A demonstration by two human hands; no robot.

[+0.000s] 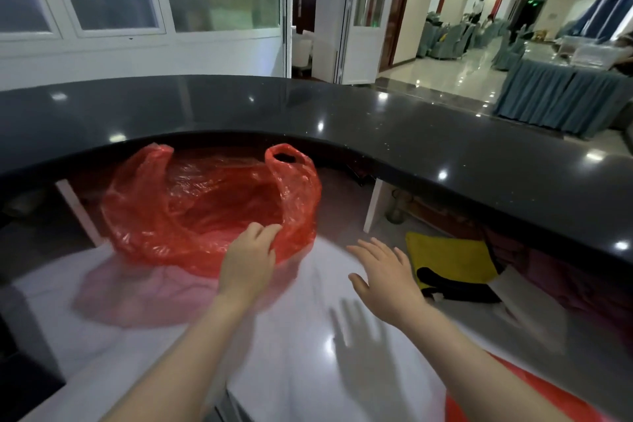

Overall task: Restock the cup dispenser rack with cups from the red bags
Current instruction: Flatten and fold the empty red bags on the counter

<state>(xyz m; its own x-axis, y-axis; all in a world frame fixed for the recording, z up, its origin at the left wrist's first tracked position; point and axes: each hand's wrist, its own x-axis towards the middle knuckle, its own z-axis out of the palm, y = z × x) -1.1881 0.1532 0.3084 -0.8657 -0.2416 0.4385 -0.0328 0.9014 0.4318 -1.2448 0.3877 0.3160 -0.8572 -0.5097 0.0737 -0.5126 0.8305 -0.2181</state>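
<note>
The left hand (251,252) pinches the near rim of the red bag (205,205) (mouth gaping) on the white table (301,370) — the right hand (383,272) hovers, fingers spread, holding nothing

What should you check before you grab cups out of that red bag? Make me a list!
1. Bag within reach: ok. The red bag sits on the white counter, right in front of both hands.
2. Bag open: ok. Its mouth gapes upward.
3. Left hand has a grip on the bag: ok. Its fingers curl over the near rim.
4. Right hand free: ok. Fingers spread, holding nothing, above the counter.
5. Cups inside the bag: cannot tell. Only crinkled red plastic shows.
6. Cup dispenser rack ready: cannot tell. It is not in view.
</note>
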